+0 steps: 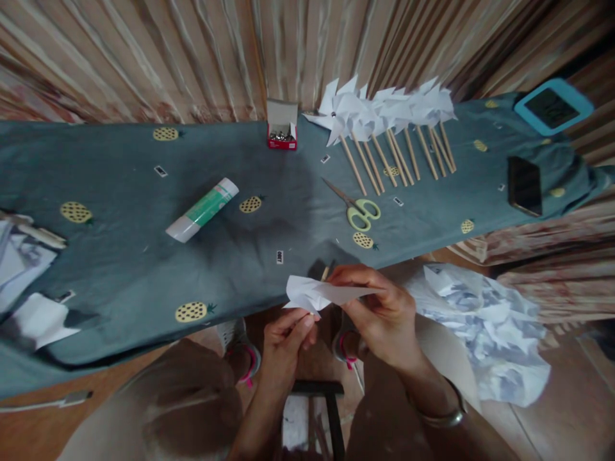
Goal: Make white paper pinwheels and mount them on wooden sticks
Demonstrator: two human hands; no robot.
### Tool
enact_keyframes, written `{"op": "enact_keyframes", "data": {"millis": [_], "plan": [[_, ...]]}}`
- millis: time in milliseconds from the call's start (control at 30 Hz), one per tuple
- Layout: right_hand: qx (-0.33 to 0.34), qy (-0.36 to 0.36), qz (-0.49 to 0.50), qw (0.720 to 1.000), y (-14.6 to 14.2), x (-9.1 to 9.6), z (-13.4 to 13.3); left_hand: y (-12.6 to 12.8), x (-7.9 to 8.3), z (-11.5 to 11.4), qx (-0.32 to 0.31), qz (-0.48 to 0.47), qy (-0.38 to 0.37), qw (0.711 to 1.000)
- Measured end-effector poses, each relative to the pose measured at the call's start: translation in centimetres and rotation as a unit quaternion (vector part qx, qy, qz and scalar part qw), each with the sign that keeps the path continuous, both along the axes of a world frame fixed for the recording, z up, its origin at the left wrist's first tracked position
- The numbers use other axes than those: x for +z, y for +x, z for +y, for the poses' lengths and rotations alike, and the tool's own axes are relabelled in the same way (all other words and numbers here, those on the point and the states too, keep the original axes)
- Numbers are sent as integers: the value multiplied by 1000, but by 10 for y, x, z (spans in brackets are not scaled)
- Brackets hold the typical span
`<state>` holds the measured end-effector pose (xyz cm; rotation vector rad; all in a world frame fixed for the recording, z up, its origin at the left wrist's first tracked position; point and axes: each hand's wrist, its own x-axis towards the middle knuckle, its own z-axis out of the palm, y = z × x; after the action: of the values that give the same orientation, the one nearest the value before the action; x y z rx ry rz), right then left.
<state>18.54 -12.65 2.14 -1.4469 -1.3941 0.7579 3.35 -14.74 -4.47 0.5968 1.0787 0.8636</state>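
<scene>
Between my hands, just past the table's near edge, is a white paper pinwheel with folded blades. My left hand pinches its lower side, where a small pale tip shows at the fingertips. My right hand grips the long pointed blade on the right between thumb and fingers. A short piece of wooden stick shows behind the paper; most of it is hidden. Beyond my hands lie green-handled scissors and an open red box of metal pins.
Several pinwheels on sticks lie in a row at the back. A glue stick, phone and blue-framed display rest on the patterned cloth. Paper sheets lie left. A plastic bag of paper sits right.
</scene>
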Motion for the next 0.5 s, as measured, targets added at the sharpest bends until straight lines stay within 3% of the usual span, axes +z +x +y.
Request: {"op": "enact_keyframes", "data": {"millis": [500], "plan": [[0, -13, 22, 1000, 1, 0, 3, 0, -1, 0, -4, -2, 9, 1000]]}}
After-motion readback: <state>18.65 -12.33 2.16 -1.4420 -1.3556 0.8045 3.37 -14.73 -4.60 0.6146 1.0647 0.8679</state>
